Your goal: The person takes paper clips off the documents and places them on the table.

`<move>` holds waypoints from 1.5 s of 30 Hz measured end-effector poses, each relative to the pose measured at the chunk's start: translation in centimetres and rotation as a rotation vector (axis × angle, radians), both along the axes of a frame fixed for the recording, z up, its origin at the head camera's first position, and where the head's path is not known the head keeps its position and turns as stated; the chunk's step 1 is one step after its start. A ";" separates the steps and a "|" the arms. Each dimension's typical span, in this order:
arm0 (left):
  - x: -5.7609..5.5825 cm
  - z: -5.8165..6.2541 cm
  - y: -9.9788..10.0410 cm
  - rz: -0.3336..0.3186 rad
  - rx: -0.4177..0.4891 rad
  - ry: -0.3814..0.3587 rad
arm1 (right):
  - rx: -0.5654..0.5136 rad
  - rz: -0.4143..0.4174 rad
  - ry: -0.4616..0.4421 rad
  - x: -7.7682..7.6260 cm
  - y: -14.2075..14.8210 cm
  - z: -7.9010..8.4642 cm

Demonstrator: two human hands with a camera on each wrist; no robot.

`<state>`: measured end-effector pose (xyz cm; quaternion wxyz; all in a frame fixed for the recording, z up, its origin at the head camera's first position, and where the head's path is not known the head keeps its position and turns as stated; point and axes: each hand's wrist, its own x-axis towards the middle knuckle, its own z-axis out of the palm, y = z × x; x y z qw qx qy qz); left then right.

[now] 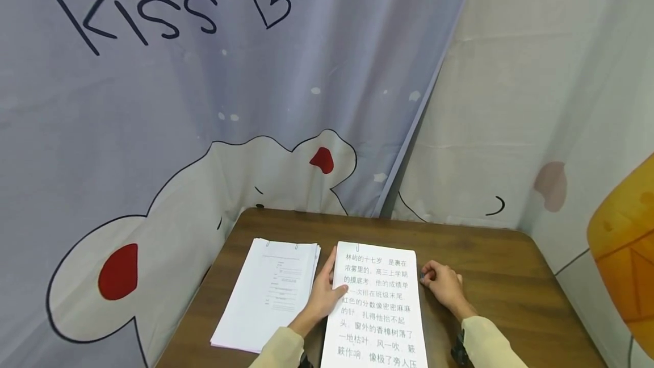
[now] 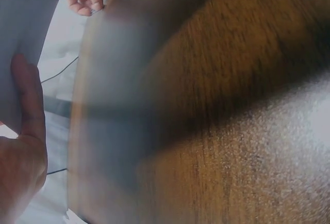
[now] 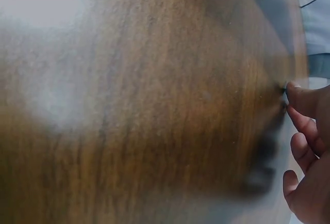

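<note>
In the head view my left hand (image 1: 322,295) grips the left edge of a stack of paper sheets (image 1: 380,322), its thumb on the printed front. Large Chinese characters cover the top sheet, and a paper clip sits on its upper edge near the left corner. The left wrist view shows the back of these sheets (image 2: 26,17), raised off the table, with fingers behind them. To the right of the sheets, my right hand (image 1: 445,285) pinches a small paper clip (image 2: 95,12) between thumb and forefinger. The fingers mostly cover the clip.
A second stack of papers (image 1: 271,300) lies to the left on the brown wooden table (image 1: 511,300), with two clips on its top edge. A printed curtain (image 1: 286,101) hangs behind the table's far edge and at the right side.
</note>
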<state>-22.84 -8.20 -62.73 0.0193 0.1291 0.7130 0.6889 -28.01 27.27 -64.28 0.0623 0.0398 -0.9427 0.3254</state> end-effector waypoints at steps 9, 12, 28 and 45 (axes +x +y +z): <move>0.2 -0.1 0.2 0.013 -0.016 0.006 | 0.039 -0.011 -0.016 0.1 0.6 -0.4; 0.2 -0.1 0.3 0.018 -0.020 0.000 | 0.048 -0.002 0.001 0.1 0.7 -0.4; 0.1 -0.1 0.6 0.000 -0.017 -0.004 | -0.015 -0.028 0.138 -1.0 -0.2 3.1; 0.2 -0.5 1.3 -0.009 -0.002 -0.011 | -0.153 0.116 0.098 -2.2 -3.8 6.4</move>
